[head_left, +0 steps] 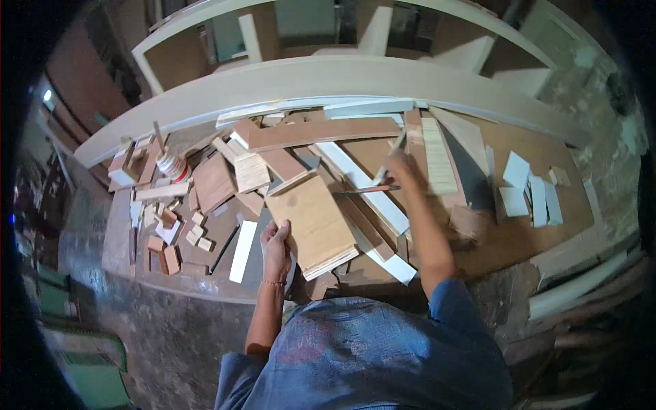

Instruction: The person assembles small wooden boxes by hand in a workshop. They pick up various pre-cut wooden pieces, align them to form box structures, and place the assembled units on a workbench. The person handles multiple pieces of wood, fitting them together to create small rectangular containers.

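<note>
My left hand (275,242) grips the left edge of a plywood panel (313,222), tilted above the table's front edge. Narrow strips run along the panel's far and near ends, and its layered edge shows at the near end. My right hand (398,167) is closed round a narrow pale strip (399,141), which sticks out above and below the fingers. Just under that hand lies a thin dark rod with an orange end (384,188); I cannot tell whether the hand touches it. Beneath are white and brown boards (348,164).
Wood offcuts and small blocks (198,231) litter the table's left, with a white-and-red tub (173,167) holding a stick. White pieces (517,171) lie at the right. A long pale board (307,80) and an open-compartment frame (372,27) stand at the back.
</note>
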`<state>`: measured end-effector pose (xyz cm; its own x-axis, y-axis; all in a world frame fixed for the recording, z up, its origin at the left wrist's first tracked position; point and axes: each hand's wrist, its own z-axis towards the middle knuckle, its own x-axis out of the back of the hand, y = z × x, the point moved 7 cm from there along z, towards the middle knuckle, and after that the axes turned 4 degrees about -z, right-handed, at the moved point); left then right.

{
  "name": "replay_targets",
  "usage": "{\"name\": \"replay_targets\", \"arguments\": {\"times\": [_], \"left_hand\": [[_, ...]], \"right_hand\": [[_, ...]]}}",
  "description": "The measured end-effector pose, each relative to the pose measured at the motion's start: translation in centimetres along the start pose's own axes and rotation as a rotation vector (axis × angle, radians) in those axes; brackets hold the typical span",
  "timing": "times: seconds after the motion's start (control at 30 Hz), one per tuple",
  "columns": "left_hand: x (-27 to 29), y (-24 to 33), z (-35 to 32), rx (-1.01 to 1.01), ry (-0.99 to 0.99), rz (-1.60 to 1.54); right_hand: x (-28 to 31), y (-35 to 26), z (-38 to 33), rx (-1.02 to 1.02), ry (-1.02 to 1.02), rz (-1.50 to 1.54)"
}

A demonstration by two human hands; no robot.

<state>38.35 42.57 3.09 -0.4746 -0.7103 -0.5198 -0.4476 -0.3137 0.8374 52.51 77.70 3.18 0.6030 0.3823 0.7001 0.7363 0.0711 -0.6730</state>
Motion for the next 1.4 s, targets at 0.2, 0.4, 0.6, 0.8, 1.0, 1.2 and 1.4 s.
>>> {"name": "replay_targets", "arguments": {"times": [0.2, 0.4, 0.6, 0.8, 1.0, 1.2, 1.4], "left_hand": [[-4.7, 3.6, 2.2, -0.165, -0.038, 0.038], [-7.9, 5.3, 3.6, -0.284, -0.058, 0.087], [-10.5, 5.0, 4.2, -0.333, -0.099, 0.127], [-11.7, 5.3, 3.6, -0.401, -0.118, 0.145], [-12.5, 7.0, 2.5, -0.443, -0.149, 0.104], [-11.9, 7.4, 2.7, -0.436, -0.144, 0.147], [-11.9, 7.3, 2.9, -0.418, -0.137, 0.131]], "right_hand": [[5.5, 0.7, -5.2, 0.198, -0.002, 0.116], [5.0, -0.5, -17.8, 0.509, 0.198, 0.341], [2.1, 0.3, -21.5, 0.429, 0.188, 0.182], [2.6, 0.2, -22.0, 0.464, 0.238, 0.236], [2.0, -0.7, -22.2, 0.508, 0.222, 0.194], [1.5, -1.1, -22.0, 0.594, 0.250, 0.179], [1.5, -1.3, -22.0, 0.581, 0.241, 0.163]]}}
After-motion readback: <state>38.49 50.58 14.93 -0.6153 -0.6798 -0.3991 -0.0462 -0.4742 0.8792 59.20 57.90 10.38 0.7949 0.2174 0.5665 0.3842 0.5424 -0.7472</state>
